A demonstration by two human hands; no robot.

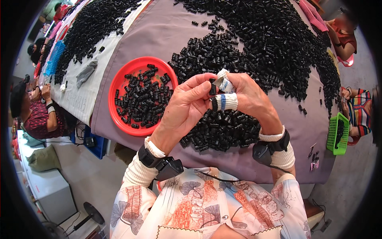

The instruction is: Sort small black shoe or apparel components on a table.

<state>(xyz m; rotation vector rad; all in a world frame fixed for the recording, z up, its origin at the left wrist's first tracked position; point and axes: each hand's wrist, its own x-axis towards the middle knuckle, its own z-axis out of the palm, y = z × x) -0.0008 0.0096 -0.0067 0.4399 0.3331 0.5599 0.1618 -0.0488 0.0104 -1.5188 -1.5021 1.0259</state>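
Over the middle of the table, my left hand [185,101] pinches a small black plastic part [213,88] between thumb and forefinger. My right hand [250,92] meets it there, its fingers curled in and closed against the same part. White cloth wraps with blue and black bands [227,102] cover some fingers of that hand. Just under both hands lies a heap of similar black plastic parts [225,129]. Left of my left hand stands a round red tray [115,81] with many such parts in it. My fingers partly hide the held part.
A larger mass of black parts [274,44] spreads over the far and right side of the purple-grey tablecloth [137,38]. A green basket [338,133] is at the right edge. Other people sit at the left [39,115] and right [345,40]. A blue basket [55,57] stands far left.
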